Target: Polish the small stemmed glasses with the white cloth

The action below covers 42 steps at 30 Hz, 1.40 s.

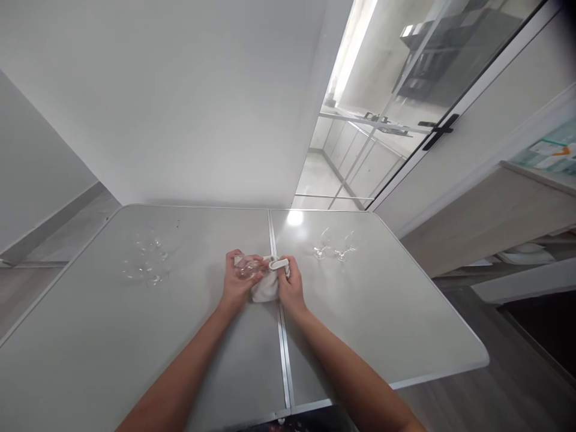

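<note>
My left hand (236, 279) is wrapped round a clear stemmed glass (246, 268), which lies tilted sideways in its fingers. A white cloth (266, 289) is gripped by my right hand (290, 285), and its folded edge stands up by the thumb. The cloth meets the right end of the glass and hangs down between both hands, over the table's middle seam. Whether part of the cloth is inside the glass, I cannot tell.
Several clear stemmed glasses (156, 279) stand on the left half of the grey folding table (216, 360). Two more glasses (342, 252) stand on the right half. A white wall (180, 120) rises behind the table; a glass door with a black handle (438, 131) is at the right.
</note>
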Available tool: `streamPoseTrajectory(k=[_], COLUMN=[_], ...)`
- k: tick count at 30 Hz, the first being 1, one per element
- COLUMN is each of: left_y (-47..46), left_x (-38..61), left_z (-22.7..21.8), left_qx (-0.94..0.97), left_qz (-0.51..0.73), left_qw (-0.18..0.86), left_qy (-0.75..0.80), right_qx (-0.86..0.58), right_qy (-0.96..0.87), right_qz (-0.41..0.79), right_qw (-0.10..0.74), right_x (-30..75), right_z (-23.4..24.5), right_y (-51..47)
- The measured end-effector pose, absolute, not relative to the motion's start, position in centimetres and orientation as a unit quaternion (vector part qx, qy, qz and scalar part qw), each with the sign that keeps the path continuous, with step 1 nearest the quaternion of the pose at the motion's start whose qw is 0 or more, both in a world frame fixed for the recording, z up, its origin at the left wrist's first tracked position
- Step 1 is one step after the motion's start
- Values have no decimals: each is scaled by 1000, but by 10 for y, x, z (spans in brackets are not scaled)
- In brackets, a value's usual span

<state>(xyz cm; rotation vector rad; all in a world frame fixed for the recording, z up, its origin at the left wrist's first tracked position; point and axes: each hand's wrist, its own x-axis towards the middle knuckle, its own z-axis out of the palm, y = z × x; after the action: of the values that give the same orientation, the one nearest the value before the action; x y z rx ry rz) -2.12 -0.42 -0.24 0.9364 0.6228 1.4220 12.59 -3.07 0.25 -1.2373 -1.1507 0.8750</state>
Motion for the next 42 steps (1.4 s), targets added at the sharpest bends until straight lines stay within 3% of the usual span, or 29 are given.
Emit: streamPoseTrajectory(k=[5, 11, 18, 23, 29, 34, 39, 42], left_y=[5, 8, 3, 6, 9, 9, 8, 8], left_x=[-30, -33, -21, -27, -29, -28, -28, -29], left_z=[-6, -10, -15, -12, -12, -15, -14, -13], left_qx=[368, 358, 401, 381, 367, 390, 389, 392], left_qz=[663, 679, 628, 644, 650, 631, 635, 633], left_qw=[575, 567, 568, 584, 579, 585, 569, 570], left_qy=[307, 300, 350, 313, 329, 330, 349, 348], right_qx=[-437, -584, -464, -434, -493, -489, -516, -519], right_qy=[-550, -422, -396, -486, -521, -495, -497, -490], right_qz=[490, 340, 537, 479, 472, 464, 473, 455], right_qw=[516, 604, 583, 589, 513, 549, 513, 532], right_x=[126, 140, 119, 120, 126, 128, 128, 129], right_z=[-4, -7, -15, -9, -5, -6, -6, -6], right_y=[-28, -20, -27, -30, -27, -26, -26, -24])
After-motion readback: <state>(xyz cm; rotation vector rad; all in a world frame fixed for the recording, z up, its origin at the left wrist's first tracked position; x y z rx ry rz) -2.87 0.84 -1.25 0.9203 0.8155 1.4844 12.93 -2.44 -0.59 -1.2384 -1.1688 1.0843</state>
